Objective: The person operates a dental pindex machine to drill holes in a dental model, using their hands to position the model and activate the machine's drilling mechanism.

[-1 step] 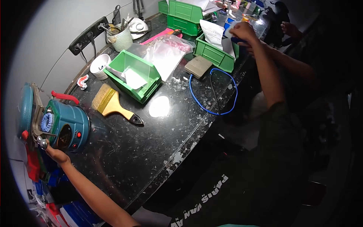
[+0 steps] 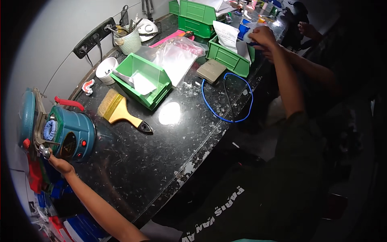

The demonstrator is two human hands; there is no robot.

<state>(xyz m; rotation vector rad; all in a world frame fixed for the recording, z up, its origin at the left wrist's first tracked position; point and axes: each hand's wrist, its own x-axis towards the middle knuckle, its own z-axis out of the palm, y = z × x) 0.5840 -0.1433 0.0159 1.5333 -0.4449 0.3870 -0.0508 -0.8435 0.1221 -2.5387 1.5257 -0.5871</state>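
At the far left, my left hand is at a teal machine with red buttons, its fingers closed round a round metal knob on the front. A light blue ridged dental model sits inside the machine's opening, beside the hinged metal frame. My right arm reaches to the far right. There my right hand pinches a small whitish translucent piece, above a green bin with paper in it. Another person's hand is just below my right hand, partly hidden.
A wide brush lies on the black worktable, near a green bin, a white bowl and a pink-and-white dental model. Clear plastic bags lie behind. A beige box with a blue cord rests near the edge.
My right hand has shifted slightly to the right with the whitish piece, and the other person's hand has moved a little the same way. My left hand stays at the knob.
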